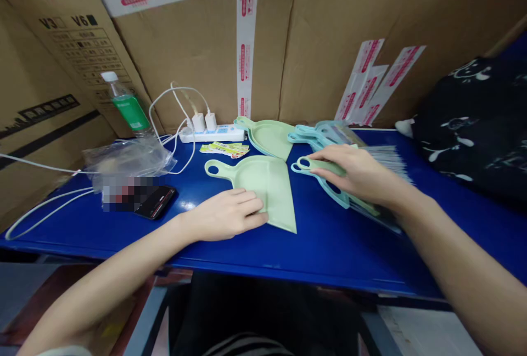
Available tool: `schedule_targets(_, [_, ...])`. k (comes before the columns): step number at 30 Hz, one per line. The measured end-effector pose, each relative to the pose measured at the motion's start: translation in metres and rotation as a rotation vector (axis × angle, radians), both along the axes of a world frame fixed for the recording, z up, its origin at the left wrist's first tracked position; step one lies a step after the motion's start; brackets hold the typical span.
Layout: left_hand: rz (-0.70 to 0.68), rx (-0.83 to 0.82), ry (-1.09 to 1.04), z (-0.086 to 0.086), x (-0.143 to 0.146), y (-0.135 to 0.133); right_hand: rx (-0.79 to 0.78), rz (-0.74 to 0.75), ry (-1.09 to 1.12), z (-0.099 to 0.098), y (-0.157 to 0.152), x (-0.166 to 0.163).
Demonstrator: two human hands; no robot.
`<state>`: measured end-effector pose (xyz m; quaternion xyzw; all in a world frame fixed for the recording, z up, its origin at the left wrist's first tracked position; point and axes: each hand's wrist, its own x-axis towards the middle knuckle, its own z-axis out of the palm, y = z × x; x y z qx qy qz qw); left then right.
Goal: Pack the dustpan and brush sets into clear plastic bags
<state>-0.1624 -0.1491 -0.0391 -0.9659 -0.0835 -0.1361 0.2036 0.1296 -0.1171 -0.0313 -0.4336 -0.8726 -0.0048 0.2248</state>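
A light green dustpan [279, 191] lies on the table, its handle pointing left. My left hand [230, 214] is over its near side, fingers bent together and closed on the rim; the fingertips are partly hidden. To the right, my right hand [349, 172] is closed around the handle of a green hand brush [329, 165]. Just under that handle lies a light blue brush [335, 196], its bristle end partly covered by my hand and wrist. Behind sit another green dustpan [272, 135] on top of a blue one, and more blue brushes [315, 135] with pale bristles.
A white power strip [226, 134] with chargers and cables stands against the cardboard boxes [197, 54]. Small green packets [224, 150], a phone [158, 202], a clear plastic bag [127, 161] and a bottle [127, 106] are at left. A black patterned bag [473, 125] sits far right.
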Motion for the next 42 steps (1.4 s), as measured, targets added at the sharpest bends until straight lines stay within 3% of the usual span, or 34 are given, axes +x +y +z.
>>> schedule_targets(5, [-0.005, -0.198, 0.021, -0.007, -0.002, -0.007, 0.080, 0.118, 0.055, -0.007, -0.007, -0.023])
schedule_targets(10, [-0.075, -0.369, -0.068, -0.004, -0.008, -0.008, 0.046, 0.183, 0.053, -0.007, -0.019, -0.054])
schedule_targets(12, [0.046, -0.417, -0.212, 0.004, -0.015, -0.002, 0.016, 0.211, 0.051, -0.006, -0.022, -0.069])
schedule_targets(15, [0.480, -0.469, -0.405, 0.013, -0.025, 0.010, -0.032, 0.227, 0.047, -0.006, -0.024, -0.090])
schedule_targets(17, [0.680, -0.606, -0.377, 0.014, -0.029, 0.017, -0.071, 0.217, 0.046, -0.008, -0.022, -0.102])
schedule_targets(19, [0.743, -0.804, -0.307, 0.012, -0.028, 0.020, -0.112, 0.209, 0.058, -0.012, -0.021, -0.111])
schedule_targets(22, [0.714, -1.028, -0.280, 0.005, -0.024, 0.020, -0.119, 0.218, 0.093, -0.019, -0.020, -0.119])
schedule_targets(25, [0.704, -1.139, -0.309, 0.001, -0.021, 0.020, -0.050, 0.236, 0.108, -0.029, -0.020, -0.126])
schedule_targets(29, [0.661, -1.206, -0.341, 0.000, -0.023, 0.024, -0.020, 0.267, 0.180, -0.032, -0.021, -0.131])
schedule_targets(33, [0.618, -1.194, -0.326, -0.001, -0.024, 0.027, -0.054, 0.321, 0.132, -0.019, -0.026, -0.110])
schedule_targets(38, [0.535, -1.237, -0.268, -0.001, -0.027, 0.030, -0.292, 0.293, -0.149, -0.010, -0.033, -0.073])
schedule_targets(42, [0.532, -1.343, -0.263, 0.001, -0.029, 0.029, -0.423, 0.295, -0.203, -0.018, -0.035, -0.074])
